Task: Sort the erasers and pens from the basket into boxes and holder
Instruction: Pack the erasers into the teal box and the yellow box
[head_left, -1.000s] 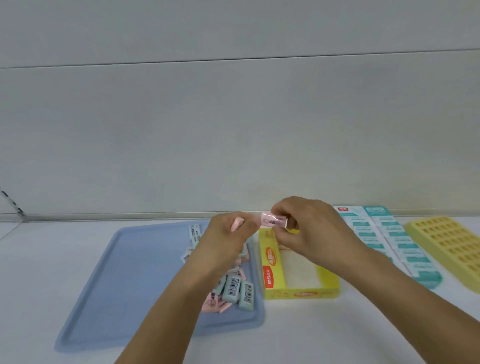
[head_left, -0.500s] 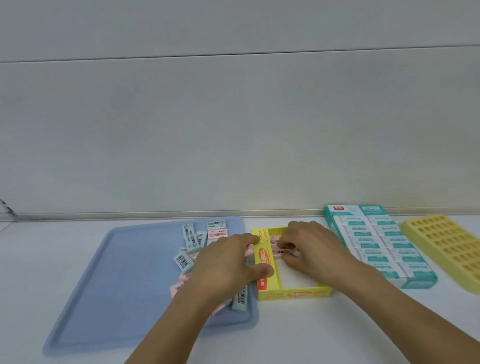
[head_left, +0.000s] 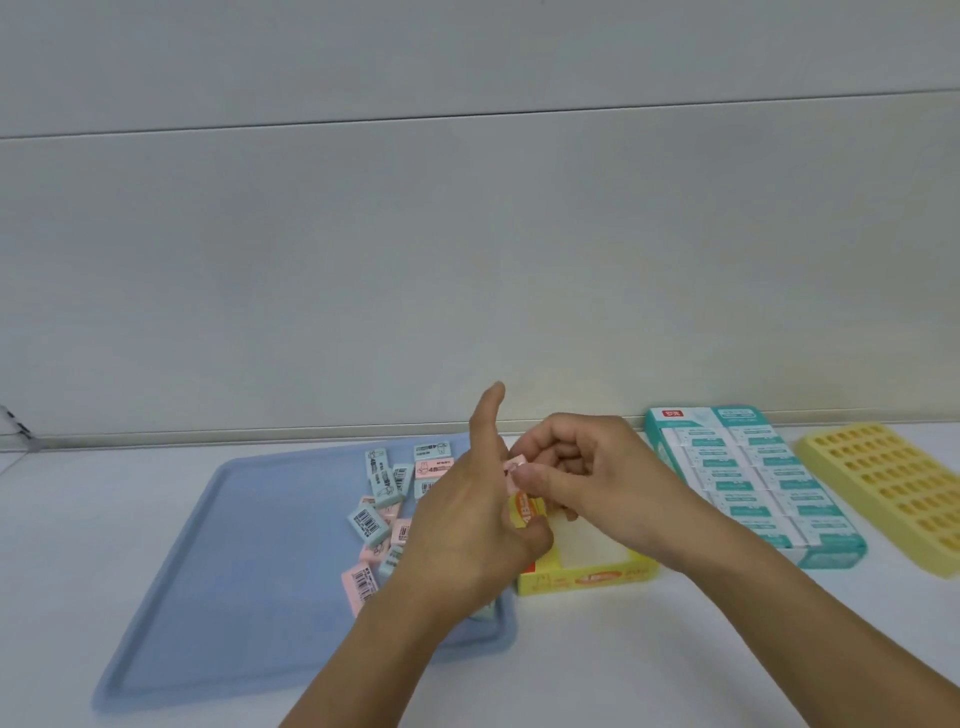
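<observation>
Flat blue plastic tray (head_left: 223, 571) at white table's (head_left: 623, 675) left; pile of small pink and blue wrapped erasers (head_left: 387, 504) along tray's right edge. Open yellow cardboard box (head_left: 587, 577) just right of tray; teal box of packed erasers (head_left: 748, 483) next; yellow plastic grid holder (head_left: 893, 488) at right edge.

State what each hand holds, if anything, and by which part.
The right hand pinches a pink eraser by its end, thumb on top. Whether the left hand holds anything cannot be told.

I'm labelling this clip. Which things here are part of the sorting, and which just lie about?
In the job:
right hand pinching pink eraser
left hand
loose erasers on blue tray
yellow box
teal box, full
yellow holder

Lying about:
cable at the wall
</observation>
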